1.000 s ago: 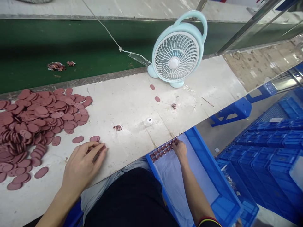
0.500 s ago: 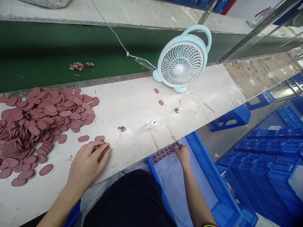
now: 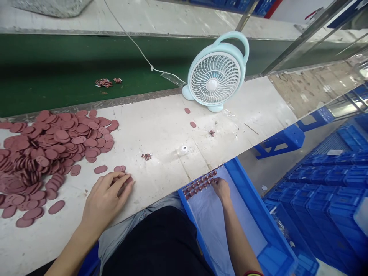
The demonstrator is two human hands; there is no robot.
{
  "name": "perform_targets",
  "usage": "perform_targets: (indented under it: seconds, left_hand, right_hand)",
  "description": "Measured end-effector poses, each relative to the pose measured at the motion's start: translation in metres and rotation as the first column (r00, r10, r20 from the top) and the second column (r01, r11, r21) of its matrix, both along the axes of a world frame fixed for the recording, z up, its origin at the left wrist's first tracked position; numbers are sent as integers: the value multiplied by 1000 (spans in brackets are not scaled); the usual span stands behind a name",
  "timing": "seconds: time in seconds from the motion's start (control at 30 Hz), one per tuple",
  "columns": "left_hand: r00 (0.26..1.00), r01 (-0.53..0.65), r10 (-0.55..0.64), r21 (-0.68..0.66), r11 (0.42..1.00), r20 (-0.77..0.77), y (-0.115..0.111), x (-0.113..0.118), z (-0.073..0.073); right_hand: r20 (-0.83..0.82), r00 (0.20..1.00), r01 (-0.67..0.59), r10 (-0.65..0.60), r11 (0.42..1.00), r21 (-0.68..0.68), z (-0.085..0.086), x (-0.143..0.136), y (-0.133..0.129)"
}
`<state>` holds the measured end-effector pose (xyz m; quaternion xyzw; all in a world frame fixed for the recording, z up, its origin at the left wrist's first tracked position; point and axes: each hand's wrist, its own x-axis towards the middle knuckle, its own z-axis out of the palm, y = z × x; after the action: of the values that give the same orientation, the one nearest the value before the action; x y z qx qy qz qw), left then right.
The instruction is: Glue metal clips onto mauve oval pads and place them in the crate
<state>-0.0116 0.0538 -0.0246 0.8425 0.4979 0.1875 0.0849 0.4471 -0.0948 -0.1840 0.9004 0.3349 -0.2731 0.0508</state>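
My left hand (image 3: 105,197) rests on the white table with fingers curled. Part of a reddish oval disc (image 3: 130,179) shows between its thumb and fingers. Beside it lie two loose oval discs (image 3: 100,169), and a large heap of the same discs (image 3: 61,134) spreads to the left. My right hand (image 3: 222,188) reaches into a blue bin (image 3: 244,188) below the table edge, fingers pinched at the end of rows of small red-brown pieces (image 3: 198,186). What those fingertips hold is hidden. The rows lie on a pale sheet (image 3: 212,218) in the bin.
A light-blue fan (image 3: 215,78) stands at the table's back edge, its white cord running up left. Before it are a small white bottle (image 3: 183,150) and a small red-brown cluster (image 3: 146,156). Behind runs a green belt (image 3: 57,76). Stacked blue crates (image 3: 324,195) fill the right.
My right hand has shifted slightly toward me, from the far row's end to the nearer row's. The clusters on the green belt have moved right. My left hand has stayed put.
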Motion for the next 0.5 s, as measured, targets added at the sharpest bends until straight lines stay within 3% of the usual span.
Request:
perform_targets:
  seconds: [0.13,0.23,0.37,0.43,0.5]
  left_hand:
    - [1000,5,-4,-14,1000,19,0,-1,-2]
    - [1000,1,0,-18,1000,31,1,-2,-4]
    - [996,32,-30,-21,999,80,-1,-1,-4]
    - [997,9,-10,19,1000,76,-2,1,-5]
    - [993,-9,7,21,1000,115,-3,3,-6]
  right_hand:
    - [-19,999,43,-43,999,21,9,-4,2]
    - [-24,997,75,-73,994,80,31,-7,7]
    - [-130,991,40,-5,961,275,97,-28,21]
    - [-255,957,-29,142,916,401,138,-52,30]
    - [-390,862,-91,324,856,509,176,-90,41]
